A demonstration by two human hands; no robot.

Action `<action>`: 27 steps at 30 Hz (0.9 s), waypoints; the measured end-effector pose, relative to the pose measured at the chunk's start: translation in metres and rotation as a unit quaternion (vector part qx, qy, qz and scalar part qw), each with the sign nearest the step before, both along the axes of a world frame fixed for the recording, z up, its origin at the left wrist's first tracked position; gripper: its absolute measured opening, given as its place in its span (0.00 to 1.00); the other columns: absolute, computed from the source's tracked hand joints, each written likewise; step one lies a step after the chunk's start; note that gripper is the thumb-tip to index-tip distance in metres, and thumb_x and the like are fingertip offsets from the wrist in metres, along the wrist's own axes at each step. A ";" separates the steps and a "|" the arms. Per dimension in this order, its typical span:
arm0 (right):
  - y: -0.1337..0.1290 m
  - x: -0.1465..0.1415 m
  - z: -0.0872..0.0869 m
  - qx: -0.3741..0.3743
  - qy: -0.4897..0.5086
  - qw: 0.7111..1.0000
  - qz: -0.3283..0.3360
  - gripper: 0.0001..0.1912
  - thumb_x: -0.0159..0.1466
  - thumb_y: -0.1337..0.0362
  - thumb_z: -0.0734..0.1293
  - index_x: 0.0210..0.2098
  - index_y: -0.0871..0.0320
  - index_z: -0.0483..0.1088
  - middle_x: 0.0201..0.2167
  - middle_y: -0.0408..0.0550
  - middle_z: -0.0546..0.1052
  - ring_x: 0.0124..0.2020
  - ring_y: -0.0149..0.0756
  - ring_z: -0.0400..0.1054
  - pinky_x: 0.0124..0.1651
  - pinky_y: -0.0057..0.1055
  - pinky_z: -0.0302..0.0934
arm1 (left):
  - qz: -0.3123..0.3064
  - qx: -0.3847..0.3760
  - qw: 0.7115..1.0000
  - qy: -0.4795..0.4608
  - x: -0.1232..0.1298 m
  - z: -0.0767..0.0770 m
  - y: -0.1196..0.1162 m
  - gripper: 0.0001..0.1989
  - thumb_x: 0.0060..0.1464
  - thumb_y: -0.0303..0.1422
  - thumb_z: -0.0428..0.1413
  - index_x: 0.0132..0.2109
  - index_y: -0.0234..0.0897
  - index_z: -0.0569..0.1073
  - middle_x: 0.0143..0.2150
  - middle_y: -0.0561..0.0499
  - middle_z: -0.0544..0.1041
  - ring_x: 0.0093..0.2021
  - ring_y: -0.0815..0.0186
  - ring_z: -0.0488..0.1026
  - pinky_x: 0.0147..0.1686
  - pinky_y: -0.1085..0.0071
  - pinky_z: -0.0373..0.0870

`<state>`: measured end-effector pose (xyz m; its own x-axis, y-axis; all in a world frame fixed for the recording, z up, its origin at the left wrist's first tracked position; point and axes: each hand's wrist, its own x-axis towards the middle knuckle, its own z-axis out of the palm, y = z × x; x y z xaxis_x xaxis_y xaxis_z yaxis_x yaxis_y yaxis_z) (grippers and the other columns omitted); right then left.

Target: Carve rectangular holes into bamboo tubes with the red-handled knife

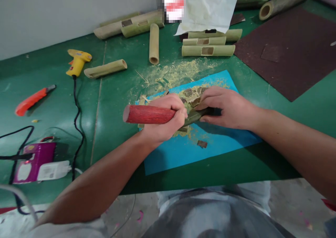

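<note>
Working a red-handled tool [149,114] against a dark green bamboo piece [193,117] looks to be the step in hand, probably carving or paring; tool tip hidden behind the fist, so the exact cut cannot be told. Left hand [166,117]: clenched around the handle, whose butt points left. Right hand [225,106]: grasping the bamboo piece at its right end, thumb on the near side, fingers on the far side. Workpiece lies between the two hands, over the blue sheet [168,159] at the near edge of the green table [110,101]. Pale shavings [181,73] spread beyond the sheet's far edge; one brown chip [202,144] rests nearer, just right of the left hand. Far side: bamboo tube with a rectangular cut-out [224,51]. Judgement: next move calls for a firm right-hand hold, fingers clear of the tool's line, and short controlled pressure from the left; a slip toward the right hand is the main risk.
</note>
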<state>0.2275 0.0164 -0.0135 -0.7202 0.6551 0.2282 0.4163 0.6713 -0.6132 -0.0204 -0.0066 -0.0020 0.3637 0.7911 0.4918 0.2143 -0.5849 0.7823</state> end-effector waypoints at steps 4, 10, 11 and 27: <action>0.000 -0.001 -0.001 0.008 -0.003 1.000 0.003 0.10 0.70 0.58 0.70 0.43 0.57 0.81 0.43 0.56 0.81 0.49 0.50 0.76 0.53 0.47 0.71 | -0.009 0.020 1.000 -0.012 0.000 -0.001 0.000 0.13 0.60 0.23 0.57 0.28 0.41 0.72 0.27 0.54 0.79 0.28 0.69 0.76 0.30 0.69 0.75; 0.000 0.000 -0.001 -0.002 0.001 1.000 -0.004 0.07 0.69 0.59 0.71 0.43 0.54 0.80 0.43 0.53 0.82 0.49 0.49 0.76 0.52 0.45 0.71 | 0.022 -0.002 0.999 -0.026 -0.001 -0.002 0.001 0.13 0.62 0.26 0.59 0.28 0.41 0.74 0.28 0.53 0.80 0.29 0.67 0.78 0.31 0.68 0.77; 0.000 0.000 -0.001 -0.001 0.001 1.000 -0.003 0.07 0.69 0.59 0.71 0.43 0.54 0.80 0.43 0.53 0.82 0.49 0.49 0.76 0.52 0.45 0.71 | 0.039 -0.015 0.999 -0.032 -0.002 -0.003 0.002 0.13 0.63 0.27 0.59 0.28 0.41 0.75 0.29 0.53 0.80 0.28 0.67 0.77 0.31 0.68 0.77; -0.001 0.008 0.008 0.106 -0.032 0.994 0.012 0.12 0.70 0.55 0.71 0.48 0.55 0.80 0.46 0.56 0.83 0.48 0.52 0.77 0.49 0.48 0.69 | 0.029 -0.005 0.999 0.013 -0.010 0.008 -0.003 0.10 0.65 0.31 0.62 0.32 0.44 0.78 0.31 0.53 0.82 0.33 0.63 0.80 0.37 0.63 0.80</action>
<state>0.2358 0.0157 -0.0057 -0.7524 0.5796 0.3129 0.4319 0.7928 -0.4300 -0.0304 -0.0100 0.0065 0.3294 0.8159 0.4752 0.2685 -0.5634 0.7813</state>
